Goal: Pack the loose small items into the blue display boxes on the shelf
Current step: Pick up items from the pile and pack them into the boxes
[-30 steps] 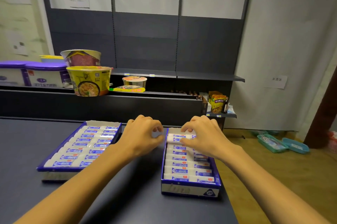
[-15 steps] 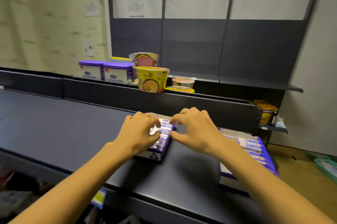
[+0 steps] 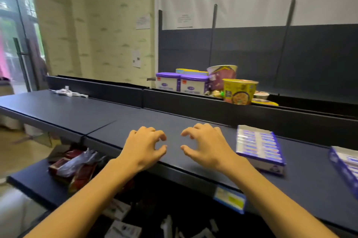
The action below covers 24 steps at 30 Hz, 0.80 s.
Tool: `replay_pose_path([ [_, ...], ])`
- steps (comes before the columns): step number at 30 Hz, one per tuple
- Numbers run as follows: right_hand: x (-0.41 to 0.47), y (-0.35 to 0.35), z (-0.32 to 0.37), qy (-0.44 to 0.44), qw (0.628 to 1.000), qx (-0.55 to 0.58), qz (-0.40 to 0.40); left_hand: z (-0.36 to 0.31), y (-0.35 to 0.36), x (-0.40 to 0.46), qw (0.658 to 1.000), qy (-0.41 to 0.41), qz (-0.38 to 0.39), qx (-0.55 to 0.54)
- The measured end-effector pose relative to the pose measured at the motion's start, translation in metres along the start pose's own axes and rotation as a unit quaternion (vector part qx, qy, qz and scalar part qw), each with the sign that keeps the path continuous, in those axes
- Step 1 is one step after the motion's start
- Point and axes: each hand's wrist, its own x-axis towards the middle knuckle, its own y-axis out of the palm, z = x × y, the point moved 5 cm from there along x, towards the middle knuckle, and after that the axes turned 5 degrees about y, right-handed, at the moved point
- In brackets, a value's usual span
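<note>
Dark shelf (image 3: 135, 121), both hands empty.
Left hand (image 3: 144, 148), right hand (image 3: 205, 146): fingers loosely curled; loose small items (image 3: 67, 93) likely light, pinchable.

Behind the back edge of my shelf (image 3: 135, 115), on the next ledge, two white tubs with purple lids (image 3: 182, 83) stand side by side. Just right of them a purple-and-cream noodle bowl (image 3: 220, 76) rises behind a yellow noodle bowl (image 3: 239, 91), with a smaller cup (image 3: 261, 95) further right. Below my shelf's left front corner, a lower shelf (image 3: 33, 185) carries crumpled red and silver snack packets (image 3: 72, 168). A blue-and-yellow price label (image 3: 229, 199) hangs from the front edge. Paper notices (image 3: 143, 21) are stuck on the pale wall, and a glass door (image 3: 17, 43) stands at far left.
</note>
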Motion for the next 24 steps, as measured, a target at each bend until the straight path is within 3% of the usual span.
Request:
replay_pose_path([
  [9,0.043,0.064,0.141,-0.013,1.0,0.0,-0.001,0.143,-0.037,-0.075,0.999,-0.034,-0.001,0.02],
  [24,0.164,0.122,0.248,-0.021,1.0,0.003,0.005,0.308,-0.043,-0.076,0.998,-0.063,-0.007,0.009],
])
